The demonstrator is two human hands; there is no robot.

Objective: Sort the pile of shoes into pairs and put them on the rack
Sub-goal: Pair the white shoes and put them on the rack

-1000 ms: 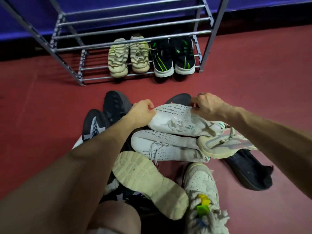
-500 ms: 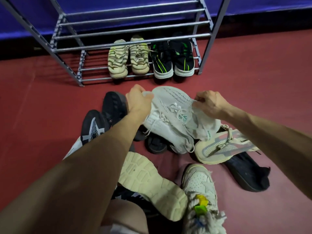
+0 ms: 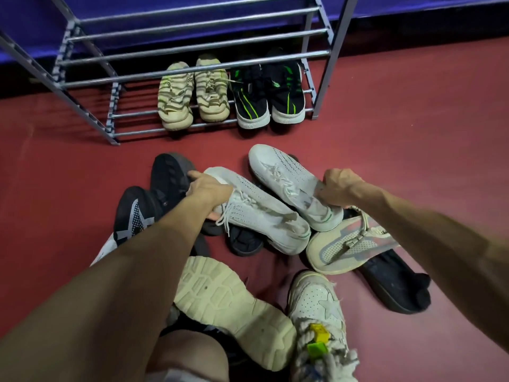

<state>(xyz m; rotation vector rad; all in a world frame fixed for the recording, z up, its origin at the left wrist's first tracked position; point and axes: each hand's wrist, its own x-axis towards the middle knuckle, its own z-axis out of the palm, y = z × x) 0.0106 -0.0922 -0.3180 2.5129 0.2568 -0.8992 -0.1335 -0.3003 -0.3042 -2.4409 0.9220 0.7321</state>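
Observation:
Two matching white knit sneakers are lifted over the pile, toes toward the rack. My left hand (image 3: 206, 190) grips the left white sneaker (image 3: 261, 213) by its side near the toe. My right hand (image 3: 337, 188) holds the right white sneaker (image 3: 286, 175) at its heel collar. The grey metal shoe rack (image 3: 192, 55) stands ahead against a purple wall. Its bottom shelf holds a beige pair (image 3: 192, 92) and a black pair with green stripes (image 3: 270, 95).
Under my arms, loose shoes lie on the red floor: two black sneakers (image 3: 154, 197), an upturned cream sole (image 3: 231, 307), a white sneaker with thick rope laces (image 3: 319, 321), a grey-pink sneaker (image 3: 347, 246) and a black slip-on (image 3: 396, 285). The rack's left half and upper shelves hold nothing.
Both white sneakers have come up off the pile and turned toe-forward, apart from each other. My hands have moved slightly toward the rack.

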